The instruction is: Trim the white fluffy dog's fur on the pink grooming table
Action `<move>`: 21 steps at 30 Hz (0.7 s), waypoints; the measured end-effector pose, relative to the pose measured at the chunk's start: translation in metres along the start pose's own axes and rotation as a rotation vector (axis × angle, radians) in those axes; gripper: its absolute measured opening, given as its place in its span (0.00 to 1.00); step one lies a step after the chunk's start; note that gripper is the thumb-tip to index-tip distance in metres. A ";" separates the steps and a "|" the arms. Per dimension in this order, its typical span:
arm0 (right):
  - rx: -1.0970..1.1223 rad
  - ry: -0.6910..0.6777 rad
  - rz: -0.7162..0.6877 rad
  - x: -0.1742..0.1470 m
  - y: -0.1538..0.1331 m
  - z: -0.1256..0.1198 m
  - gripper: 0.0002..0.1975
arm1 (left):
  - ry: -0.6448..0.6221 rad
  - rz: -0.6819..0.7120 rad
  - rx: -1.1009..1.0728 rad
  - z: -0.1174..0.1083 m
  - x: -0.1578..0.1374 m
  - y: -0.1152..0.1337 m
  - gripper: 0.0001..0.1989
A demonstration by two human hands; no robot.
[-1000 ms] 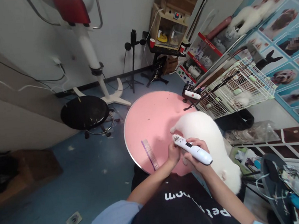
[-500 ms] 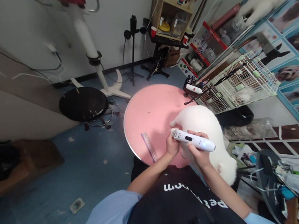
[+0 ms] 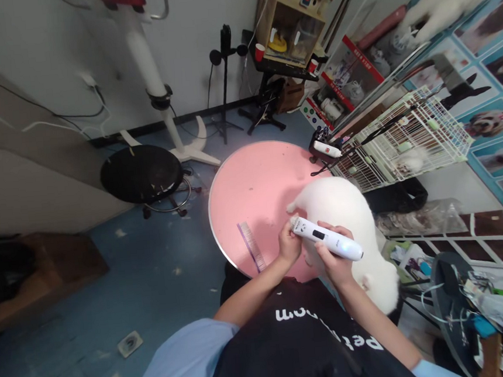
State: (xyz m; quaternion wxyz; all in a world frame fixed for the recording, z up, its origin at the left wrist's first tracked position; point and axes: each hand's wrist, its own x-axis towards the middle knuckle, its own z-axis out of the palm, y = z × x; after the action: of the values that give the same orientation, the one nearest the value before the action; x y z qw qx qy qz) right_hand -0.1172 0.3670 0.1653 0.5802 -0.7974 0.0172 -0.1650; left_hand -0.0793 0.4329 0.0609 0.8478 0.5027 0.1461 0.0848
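A white-furred animal (image 3: 345, 204) is on the round pink table (image 3: 242, 177), its head toward the lower right. My right hand (image 3: 337, 260) grips a white hair clipper (image 3: 330, 240) from the side, and a bluish light glows near its rear end. The clipper's blade end meets a paw (image 3: 296, 221) of the animal. Closed around that paw is my left hand (image 3: 290, 244); its fingers are partly hidden by the clipper. Left of my left hand, a comb (image 3: 251, 244) with a purple spine lies on the pink surface.
A holder with a white tool (image 3: 326, 149) is at the table's far right edge. Beyond it stands a wire cage (image 3: 401, 140) with a white animal inside. A black round stool (image 3: 141, 174) is at left, and a cluttered round stand (image 3: 455, 300) at lower right.
Almost nothing differs. The clipper and both hands stay at the paw, with only a very slight shift of the whole view.
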 end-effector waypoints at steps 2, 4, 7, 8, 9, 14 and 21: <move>-0.010 -0.006 -0.010 -0.001 0.000 0.002 0.20 | -0.002 -0.007 0.006 -0.001 0.000 -0.002 0.14; -0.006 -0.014 -0.015 -0.001 0.000 0.003 0.20 | -0.010 -0.016 0.006 -0.001 0.000 -0.003 0.15; 0.009 -0.024 -0.019 -0.001 -0.002 0.006 0.20 | -0.023 -0.036 -0.011 -0.002 -0.001 -0.005 0.15; 0.014 -0.030 -0.018 -0.001 -0.002 0.006 0.20 | -0.025 -0.047 -0.021 -0.002 -0.001 -0.005 0.14; 0.018 -0.036 -0.015 -0.001 -0.002 0.006 0.20 | -0.023 -0.058 -0.033 -0.001 -0.001 -0.005 0.14; 0.044 -0.104 0.093 0.003 0.002 0.000 0.21 | -0.071 -0.118 -0.157 0.001 0.003 0.001 0.06; -0.052 -0.067 -0.003 -0.011 -0.006 -0.008 0.20 | -0.160 -0.217 -0.155 -0.008 0.011 0.017 0.07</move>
State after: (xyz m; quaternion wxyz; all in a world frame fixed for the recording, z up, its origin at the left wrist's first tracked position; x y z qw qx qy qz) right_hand -0.1309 0.3642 0.1705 0.5592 -0.8174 0.0008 -0.1385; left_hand -0.0712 0.4511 0.0708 0.8972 0.4221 0.1247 -0.0367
